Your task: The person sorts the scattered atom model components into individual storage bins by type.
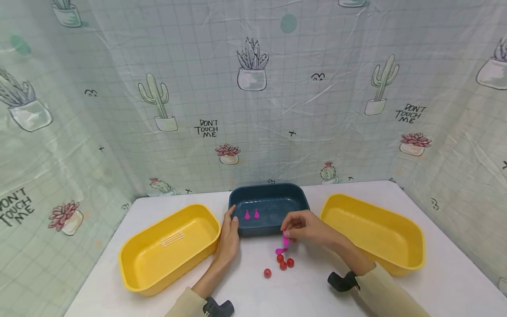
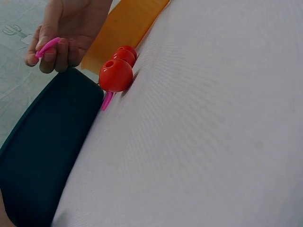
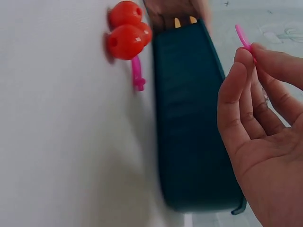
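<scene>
My right hand pinches a small pink plastic loop between thumb and fingertips, over the near right edge of a dark blue bin. My left hand rests against that bin's left end, its fingers fairly straight. Inside the bin lie two pink teardrop-shaped pieces. On the white table in front, another pink piece lies beside several round red beads, which show holes in the wrist views. Fingers partly cover the held loop in the head view.
A yellow bin stands at the left with several pale sticks in it. Another yellow bin stands at the right, close to my right forearm. A printed cloth hangs behind the white table.
</scene>
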`<state>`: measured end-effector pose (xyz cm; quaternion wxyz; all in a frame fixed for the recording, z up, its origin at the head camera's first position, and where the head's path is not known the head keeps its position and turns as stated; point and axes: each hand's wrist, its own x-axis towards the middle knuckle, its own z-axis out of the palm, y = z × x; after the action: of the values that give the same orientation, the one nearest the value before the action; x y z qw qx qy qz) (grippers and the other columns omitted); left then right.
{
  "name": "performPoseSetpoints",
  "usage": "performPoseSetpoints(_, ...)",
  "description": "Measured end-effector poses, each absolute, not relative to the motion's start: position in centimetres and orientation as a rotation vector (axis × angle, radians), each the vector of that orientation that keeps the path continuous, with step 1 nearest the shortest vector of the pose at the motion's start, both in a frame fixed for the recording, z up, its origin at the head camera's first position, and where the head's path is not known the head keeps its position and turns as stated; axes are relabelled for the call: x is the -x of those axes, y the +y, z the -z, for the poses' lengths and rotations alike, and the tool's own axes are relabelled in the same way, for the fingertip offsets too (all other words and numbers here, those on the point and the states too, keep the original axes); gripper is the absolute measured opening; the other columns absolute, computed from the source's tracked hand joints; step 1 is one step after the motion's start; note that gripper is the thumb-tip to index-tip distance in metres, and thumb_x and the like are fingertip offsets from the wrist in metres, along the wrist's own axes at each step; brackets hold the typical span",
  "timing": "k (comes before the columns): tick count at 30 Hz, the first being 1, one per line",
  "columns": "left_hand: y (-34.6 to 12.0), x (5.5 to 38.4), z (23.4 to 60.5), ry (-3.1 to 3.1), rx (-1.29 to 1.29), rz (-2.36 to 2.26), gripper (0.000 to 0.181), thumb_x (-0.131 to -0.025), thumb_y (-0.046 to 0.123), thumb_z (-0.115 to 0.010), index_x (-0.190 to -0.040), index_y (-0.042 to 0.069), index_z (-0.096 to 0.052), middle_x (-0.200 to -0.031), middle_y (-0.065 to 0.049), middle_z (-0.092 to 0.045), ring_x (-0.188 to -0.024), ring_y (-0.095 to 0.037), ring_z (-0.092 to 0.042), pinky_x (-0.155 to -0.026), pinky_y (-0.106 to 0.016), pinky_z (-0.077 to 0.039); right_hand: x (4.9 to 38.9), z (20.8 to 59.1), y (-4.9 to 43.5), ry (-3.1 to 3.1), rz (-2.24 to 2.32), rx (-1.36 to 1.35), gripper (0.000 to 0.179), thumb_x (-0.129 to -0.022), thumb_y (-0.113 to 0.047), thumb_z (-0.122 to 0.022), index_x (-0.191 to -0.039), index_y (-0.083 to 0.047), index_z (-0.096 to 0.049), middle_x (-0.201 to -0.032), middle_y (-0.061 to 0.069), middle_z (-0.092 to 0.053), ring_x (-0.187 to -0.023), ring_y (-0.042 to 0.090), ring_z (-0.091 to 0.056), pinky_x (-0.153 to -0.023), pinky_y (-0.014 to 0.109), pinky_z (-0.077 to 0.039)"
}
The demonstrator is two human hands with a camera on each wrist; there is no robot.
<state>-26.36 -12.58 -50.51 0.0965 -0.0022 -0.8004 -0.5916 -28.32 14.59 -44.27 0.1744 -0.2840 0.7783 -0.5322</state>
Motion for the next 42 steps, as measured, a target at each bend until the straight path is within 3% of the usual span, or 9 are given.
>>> performPoseSetpoints(9, -12.4, 26.2, 50.3, -2.379, -0.009, 1.740, 0.050, -0.114, 0.038, -0.029, -0.162, 0.024, -0.030, -0.172, -0.005, -0.027, -0.160, -0.028, -0.023, -0.130, -0.054, -0.016, 29.9, 42.5, 13.4, 2.223, 1.516, 0.785, 0.027, -0.098, -0.011, -0.068, -0.112, 0.012, -0.064, -0.092, 0.012, -0.074, -0.076, 0.017, -0.067, -0.074, 0.025, -0.061)
performPoseSetpoints(27, -12.5, 26.3, 50.5, -2.380, -0.008, 1.741, 0.049, -0.114, 0.035, -0.030, -0.162, 0.024, -0.030, -0.171, -0.006, -0.027, -0.160, -0.029, -0.023, -0.130, -0.056, -0.016, 34.9, 42.1, 10.7, 2.317, 1.537, 0.702, 0.023, -0.098, -0.013, -0.069, -0.113, 0.005, -0.067, -0.089, 0.008, -0.072, -0.079, 0.025, -0.068, -0.077, 0.031, -0.061)
performPoseSetpoints(37, -12.6, 26.3, 50.7, -2.387, -0.009, 1.750, 0.049, -0.114, 0.036, -0.029, -0.162, 0.025, -0.030, -0.172, -0.006, -0.027, -0.160, -0.029, -0.023, -0.130, -0.057, -0.016, 37.5, 43.9, 8.9, 2.395, 1.476, 0.628, 0.023, -0.098, -0.007, -0.068, -0.114, 0.009, -0.069, -0.089, 0.009, -0.074, -0.073, 0.011, -0.065, -0.070, 0.028, -0.060)
performPoseSetpoints(42, -12.6, 26.3, 50.6, -2.388, -0.005, 1.746, 0.050, -0.114, 0.037, -0.030, -0.163, 0.024, -0.029, -0.172, -0.005, -0.027, -0.160, -0.029, -0.023, -0.130, -0.057, -0.017, 38.2, 44.8, 8.5, 2.473, 1.389, 0.598, 0.019, -0.096, -0.004, -0.068, -0.110, 0.007, -0.072, -0.090, 0.012, -0.076, -0.074, 0.011, -0.066, -0.067, 0.028, -0.059)
